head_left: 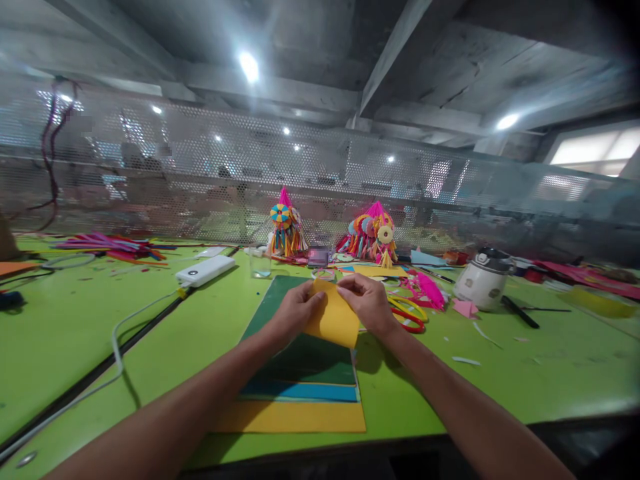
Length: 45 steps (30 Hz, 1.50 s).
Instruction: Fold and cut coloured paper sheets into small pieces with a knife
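Between my hands is a piece of orange-yellow paper (333, 317), raised above the table and slightly bent. My left hand (299, 308) pinches its left edge, thumb on top. At its upper right corner, the fingers of my right hand (367, 300) are closed on the paper. Below lies a stack of coloured sheets: a dark green sheet (310, 360) on top, a blue sheet (310, 391) under it, and a yellow-orange sheet (300, 417) at the bottom. Just right of my right hand are scissors with red and yellow handles (413, 320), partly hidden by my hand.
Colourful tasselled ornaments (284, 223) stand at the back beside a perforated metal screen (200, 173). A white power bank (206, 270) with a cable lies left. On the right are a white kettle-like jug (481, 280) and paper scraps (466, 361). A clear cup (260, 263) stands behind the stack.
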Available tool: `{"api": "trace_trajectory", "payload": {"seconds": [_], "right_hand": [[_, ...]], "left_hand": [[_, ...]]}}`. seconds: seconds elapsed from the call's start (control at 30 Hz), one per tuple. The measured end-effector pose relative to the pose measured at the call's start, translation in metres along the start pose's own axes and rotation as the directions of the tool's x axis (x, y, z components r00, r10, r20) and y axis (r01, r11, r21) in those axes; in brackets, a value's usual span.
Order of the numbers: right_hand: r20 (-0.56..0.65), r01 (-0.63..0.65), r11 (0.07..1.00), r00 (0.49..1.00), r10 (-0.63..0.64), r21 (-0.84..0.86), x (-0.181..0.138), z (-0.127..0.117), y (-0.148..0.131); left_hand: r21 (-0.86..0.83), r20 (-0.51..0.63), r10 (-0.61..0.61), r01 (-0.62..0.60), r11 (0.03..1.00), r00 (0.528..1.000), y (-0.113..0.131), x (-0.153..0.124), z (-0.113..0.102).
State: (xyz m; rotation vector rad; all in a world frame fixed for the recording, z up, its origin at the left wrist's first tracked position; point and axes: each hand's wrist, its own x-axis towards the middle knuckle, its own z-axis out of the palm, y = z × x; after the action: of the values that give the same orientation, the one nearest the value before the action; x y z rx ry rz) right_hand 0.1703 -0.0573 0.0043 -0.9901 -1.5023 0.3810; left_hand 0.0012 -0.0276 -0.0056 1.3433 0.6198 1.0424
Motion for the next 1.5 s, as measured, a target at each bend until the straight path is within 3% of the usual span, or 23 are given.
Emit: {"api": "trace_trajectory", "payload": {"seconds": [0.23, 0.43, 0.77, 0.97, 1.23, 1.5], "right_hand": [[0.064, -0.039, 0.996, 0.997, 0.034, 0.076, -0.001, 0.002, -0.002], [0.056, -0.094, 0.994, 0.994, 0.091, 0.053, 0.0, 0.004, 0.002], [0.066, -0.091, 0.995, 0.993, 0.094, -0.043, -0.003, 0.008, 0.007], [0.076, -0.064, 0.995, 0.995, 0.07, -0.077, -0.006, 0.011, 0.009], [0.101, -0.102, 0.992, 0.989, 0.11, -0.077, -0.008, 0.013, 0.013], [0.21, -0.254, 0.967, 0.945, 0.252, -0.018, 0.0, 0.007, 0.017]], "left_hand": [[-0.003, 0.022, -0.065, 0.065, 0.998, 0.998, 0.023, -0.009, 0.0], [0.029, 0.016, -0.048, 0.047, 0.998, 0.999, 0.02, -0.008, 0.001], [0.353, 0.001, 0.153, -0.143, 0.924, 0.988, -0.003, 0.006, -0.007], [0.498, -0.01, 0.176, -0.147, 0.855, 0.984, -0.002, 0.006, -0.011], [0.546, -0.004, 0.145, -0.119, 0.829, 0.989, -0.002, 0.007, -0.011], [0.442, -0.057, 0.061, -0.03, 0.896, 0.997, 0.0, 0.003, -0.007]]}}
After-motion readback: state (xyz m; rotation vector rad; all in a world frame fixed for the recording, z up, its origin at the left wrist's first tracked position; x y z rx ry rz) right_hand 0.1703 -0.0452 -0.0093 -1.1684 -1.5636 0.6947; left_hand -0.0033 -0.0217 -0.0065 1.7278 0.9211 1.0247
